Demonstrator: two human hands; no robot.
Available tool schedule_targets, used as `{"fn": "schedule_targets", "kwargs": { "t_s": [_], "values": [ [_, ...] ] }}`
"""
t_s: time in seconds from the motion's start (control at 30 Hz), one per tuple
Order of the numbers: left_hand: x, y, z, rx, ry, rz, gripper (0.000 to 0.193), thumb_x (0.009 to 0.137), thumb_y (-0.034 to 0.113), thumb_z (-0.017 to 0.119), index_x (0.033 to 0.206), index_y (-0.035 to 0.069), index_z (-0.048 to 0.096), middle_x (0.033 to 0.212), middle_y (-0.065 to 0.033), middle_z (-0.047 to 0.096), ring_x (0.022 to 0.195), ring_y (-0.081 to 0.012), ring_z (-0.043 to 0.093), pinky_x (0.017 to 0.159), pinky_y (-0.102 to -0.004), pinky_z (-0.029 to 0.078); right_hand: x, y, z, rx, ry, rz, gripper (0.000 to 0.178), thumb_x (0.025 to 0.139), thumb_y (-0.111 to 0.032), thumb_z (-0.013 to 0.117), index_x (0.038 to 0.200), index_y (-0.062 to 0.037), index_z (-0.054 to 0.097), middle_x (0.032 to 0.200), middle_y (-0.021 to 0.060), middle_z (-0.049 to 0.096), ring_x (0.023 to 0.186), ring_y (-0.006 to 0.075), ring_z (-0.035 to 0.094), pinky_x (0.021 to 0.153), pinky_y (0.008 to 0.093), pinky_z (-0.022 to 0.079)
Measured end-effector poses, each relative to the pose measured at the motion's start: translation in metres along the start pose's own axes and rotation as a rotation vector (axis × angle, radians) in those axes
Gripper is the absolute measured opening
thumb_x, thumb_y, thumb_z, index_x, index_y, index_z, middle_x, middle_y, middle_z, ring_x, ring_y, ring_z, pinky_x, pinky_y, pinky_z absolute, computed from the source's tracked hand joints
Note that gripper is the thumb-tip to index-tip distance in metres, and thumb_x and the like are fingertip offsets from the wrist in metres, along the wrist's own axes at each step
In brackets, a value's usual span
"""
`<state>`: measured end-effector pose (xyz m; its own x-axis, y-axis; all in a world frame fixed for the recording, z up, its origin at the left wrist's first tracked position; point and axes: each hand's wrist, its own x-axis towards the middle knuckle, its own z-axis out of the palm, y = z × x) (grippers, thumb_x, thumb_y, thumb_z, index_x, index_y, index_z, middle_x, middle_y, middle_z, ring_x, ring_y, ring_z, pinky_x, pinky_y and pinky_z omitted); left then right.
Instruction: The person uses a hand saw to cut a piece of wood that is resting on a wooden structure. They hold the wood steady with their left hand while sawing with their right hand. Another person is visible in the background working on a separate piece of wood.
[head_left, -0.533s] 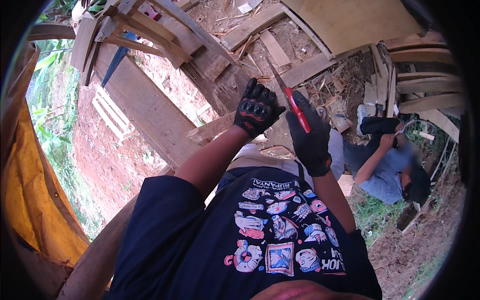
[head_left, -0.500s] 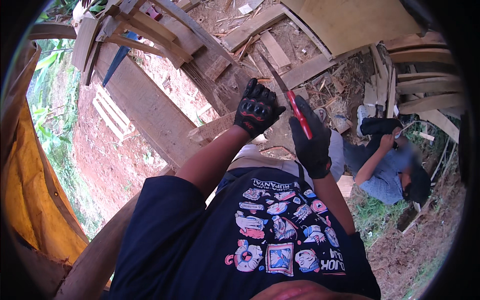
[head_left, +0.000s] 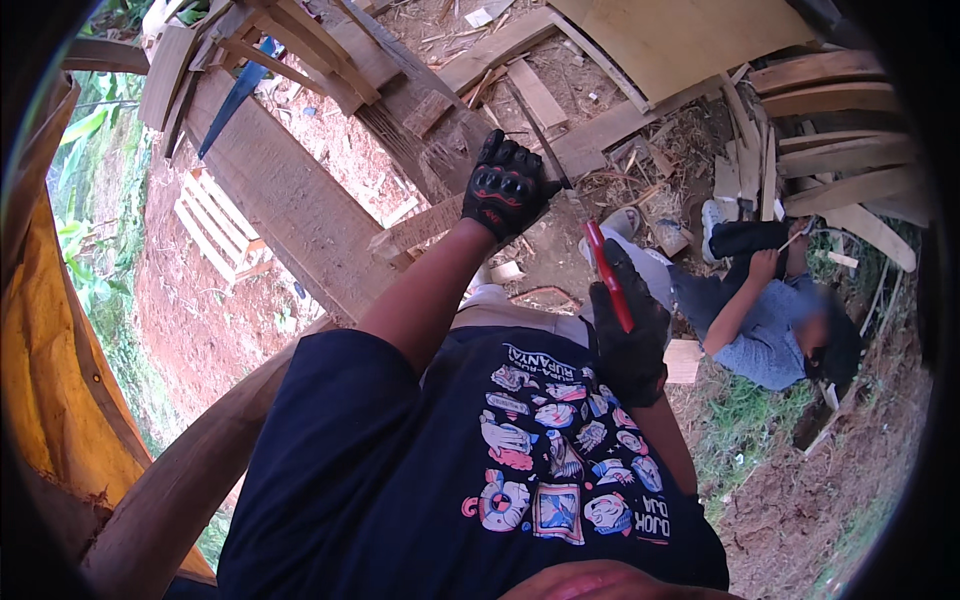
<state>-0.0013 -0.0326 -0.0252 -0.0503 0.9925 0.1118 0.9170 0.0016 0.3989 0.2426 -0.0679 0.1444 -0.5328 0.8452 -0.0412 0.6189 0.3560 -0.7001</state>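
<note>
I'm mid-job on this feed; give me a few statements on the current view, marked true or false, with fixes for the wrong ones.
1. The right hand holds the red handle. True.
2. The left hand is bare. False: it wears a black glove.
3. The blade points toward the top of the picture. True.
4. The orange sheet is at the picture's right. False: it is at the left.
5. Another person is to the right of the right hand. True.
</note>
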Motion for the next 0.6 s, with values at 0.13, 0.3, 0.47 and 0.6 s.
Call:
{"fn": "schedule_targets", "kwargs": {
  "t_s": [0.13,0.3,0.47,0.6],
  "values": [
    [0.001,-0.003,0.008,-0.022,0.03,0.006,0.051,0.099,0.054,0.073,0.107,0.003,0.078,0.11,-0.0196,0.076,0.12,-0.0385,0.068,0.13,-0.057,0.034,-0.021,-0.01,-0.046,-0.154,-0.019,-0.106,0.05,0.103,-0.008,0.076,0.15,0.0012,0.063,0.141,0.0219,0.075,0.12,0.0395,0.078,0.099,0.0458,0.063],
    [0.002,0.0,0.005,-0.026,0.001,0.002,0.054,0.1,0.057,0.071,0.108,0.005,0.078,0.11,-0.0205,0.076,0.121,-0.0379,0.068,0.129,-0.0527,0.037,-0.036,-0.024,-0.082,-0.134,-0.046,0.012,0.047,0.102,-0.007,0.078,0.147,0.001,0.067,0.141,0.0231,0.076,0.122,0.0385,0.078,0.098,0.0443,0.064],
    [-0.004,-0.003,0.011,-0.025,0.086,0.021,0.05,0.101,0.056,0.071,0.106,0.007,0.078,0.11,-0.0194,0.077,0.119,-0.0374,0.068,0.126,-0.0524,0.039,-0.042,-0.037,-0.097,-0.151,-0.104,0.07,0.047,0.101,-0.006,0.078,0.147,-0.0012,0.069,0.139,0.0223,0.077,0.118,0.0396,0.08,0.097,0.0445,0.064],
    [-0.004,-0.005,0.009,-0.036,0.054,0.001,0.048,0.101,0.055,0.071,0.104,0.008,0.078,0.11,-0.0176,0.077,0.118,-0.0369,0.069,0.125,-0.052,0.04,-0.051,-0.051,-0.108,-0.209,-0.138,0.047,0.046,0.101,-0.006,0.078,0.146,-0.0001,0.069,0.135,0.0224,0.078,0.115,0.0416,0.08,0.092,0.0457,0.064]
  ]
}}
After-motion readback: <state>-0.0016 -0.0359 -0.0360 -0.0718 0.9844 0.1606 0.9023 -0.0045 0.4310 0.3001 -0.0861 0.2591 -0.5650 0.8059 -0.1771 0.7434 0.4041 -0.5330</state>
